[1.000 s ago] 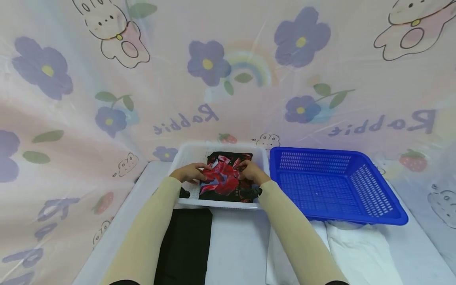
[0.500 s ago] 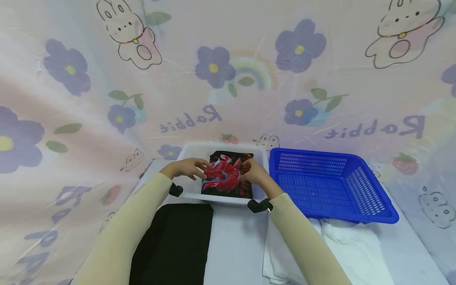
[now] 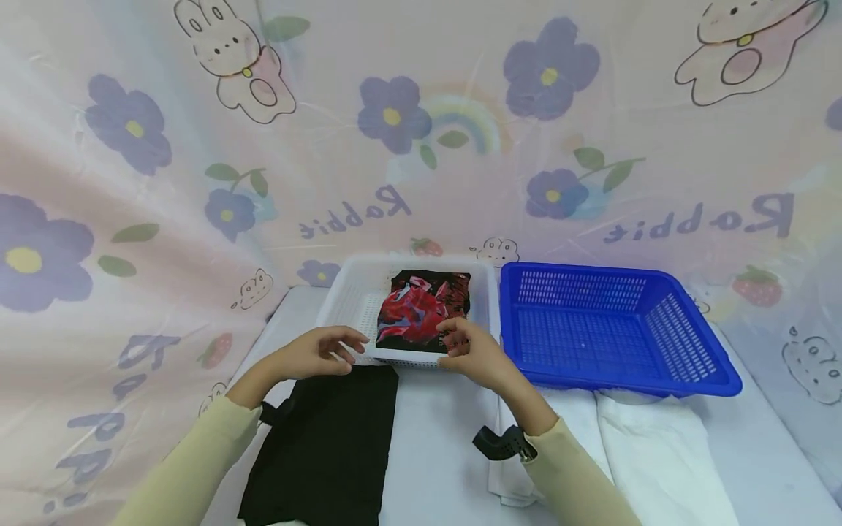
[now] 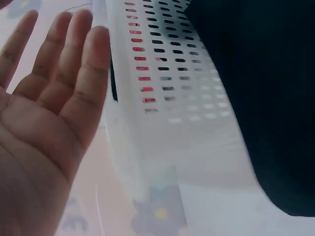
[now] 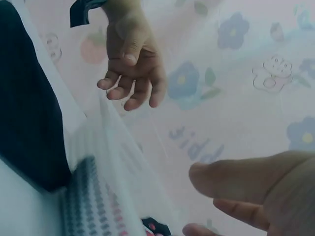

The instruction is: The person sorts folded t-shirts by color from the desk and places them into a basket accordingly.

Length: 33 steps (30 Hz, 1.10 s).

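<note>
Left hand spread, fingers relaxed, holding nothing, hovering just in front of white basket near frame centre. Right hand also loose & empty, at basket's front-right corner, fingertips near red/black folded garment lying inside basket, centre of frame. Blue basket just beside it, centre-right. Black cloth flat on counter, lower centre-left; white cloth lower right. Flower/rabbit curtain across upper frame.

A folded garment, black with a red and blue print, lies flat in the white basket at centre frame, filling its right half, untouched by either hand.
</note>
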Each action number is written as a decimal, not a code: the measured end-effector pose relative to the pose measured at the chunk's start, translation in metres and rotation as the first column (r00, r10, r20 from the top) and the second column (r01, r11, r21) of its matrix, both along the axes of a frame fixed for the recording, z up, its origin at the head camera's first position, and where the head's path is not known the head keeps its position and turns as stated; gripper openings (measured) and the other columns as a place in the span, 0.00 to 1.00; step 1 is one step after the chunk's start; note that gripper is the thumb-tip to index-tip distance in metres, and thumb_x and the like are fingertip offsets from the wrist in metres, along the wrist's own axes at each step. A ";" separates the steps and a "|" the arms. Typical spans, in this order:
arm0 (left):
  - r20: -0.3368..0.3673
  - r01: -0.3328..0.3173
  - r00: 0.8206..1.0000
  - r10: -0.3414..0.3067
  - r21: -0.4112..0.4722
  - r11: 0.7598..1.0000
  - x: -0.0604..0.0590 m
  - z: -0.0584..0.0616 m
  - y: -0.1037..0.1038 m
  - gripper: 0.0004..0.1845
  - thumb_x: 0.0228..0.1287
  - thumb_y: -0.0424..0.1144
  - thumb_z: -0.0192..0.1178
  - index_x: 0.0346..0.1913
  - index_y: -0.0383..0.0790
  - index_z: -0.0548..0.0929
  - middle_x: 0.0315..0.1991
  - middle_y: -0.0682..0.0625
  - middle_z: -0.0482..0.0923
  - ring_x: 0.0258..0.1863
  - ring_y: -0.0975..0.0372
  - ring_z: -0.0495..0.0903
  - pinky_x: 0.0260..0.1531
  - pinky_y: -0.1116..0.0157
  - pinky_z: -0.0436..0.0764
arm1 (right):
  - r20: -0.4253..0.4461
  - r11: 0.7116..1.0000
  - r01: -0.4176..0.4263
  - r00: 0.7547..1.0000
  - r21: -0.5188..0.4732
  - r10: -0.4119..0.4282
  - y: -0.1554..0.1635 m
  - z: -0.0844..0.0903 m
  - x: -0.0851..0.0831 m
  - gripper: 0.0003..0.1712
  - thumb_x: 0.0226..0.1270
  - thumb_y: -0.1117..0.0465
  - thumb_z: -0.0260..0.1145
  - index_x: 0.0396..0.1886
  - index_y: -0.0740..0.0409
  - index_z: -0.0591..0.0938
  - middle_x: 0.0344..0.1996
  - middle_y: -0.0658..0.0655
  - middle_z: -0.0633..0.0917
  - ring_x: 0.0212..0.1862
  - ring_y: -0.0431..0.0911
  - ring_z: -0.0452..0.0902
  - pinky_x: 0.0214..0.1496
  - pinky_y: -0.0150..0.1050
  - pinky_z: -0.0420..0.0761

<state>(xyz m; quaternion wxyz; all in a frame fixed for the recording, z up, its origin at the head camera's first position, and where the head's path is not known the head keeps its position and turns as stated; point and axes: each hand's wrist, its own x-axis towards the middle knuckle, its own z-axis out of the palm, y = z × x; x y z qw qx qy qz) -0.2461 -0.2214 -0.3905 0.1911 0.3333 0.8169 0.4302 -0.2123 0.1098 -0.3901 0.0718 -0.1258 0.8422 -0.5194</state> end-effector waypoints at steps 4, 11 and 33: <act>0.022 -0.017 1.000 0.015 0.057 0.998 0.024 -0.016 -0.024 0.25 0.65 0.31 0.60 0.64 0.34 0.70 0.53 0.35 0.74 0.45 0.59 0.81 0.42 0.64 0.82 | 0.007 0.998 -0.053 0.999 -0.045 0.054 -0.005 -0.009 0.015 0.28 0.55 0.66 0.72 0.57 0.53 0.76 0.49 0.63 0.81 0.42 0.48 0.83 0.41 0.43 0.83; 0.008 -0.150 0.989 0.150 -0.055 0.987 0.051 -0.045 -0.061 0.27 0.65 0.36 0.61 0.66 0.38 0.70 0.57 0.32 0.73 0.48 0.48 0.78 0.40 0.65 0.79 | 0.023 0.991 -0.122 0.992 -0.063 0.124 -0.021 -0.030 0.031 0.27 0.55 0.64 0.73 0.56 0.50 0.77 0.47 0.61 0.82 0.42 0.48 0.83 0.39 0.43 0.83; 0.019 -0.402 0.907 0.420 -0.256 0.879 0.067 -0.086 -0.111 0.37 0.57 0.44 0.69 0.69 0.43 0.66 0.59 0.34 0.71 0.52 0.49 0.77 0.45 0.56 0.78 | 0.080 0.994 -0.109 0.991 -0.020 0.111 -0.080 -0.104 0.053 0.32 0.53 0.62 0.73 0.59 0.48 0.73 0.48 0.63 0.79 0.43 0.50 0.79 0.41 0.47 0.81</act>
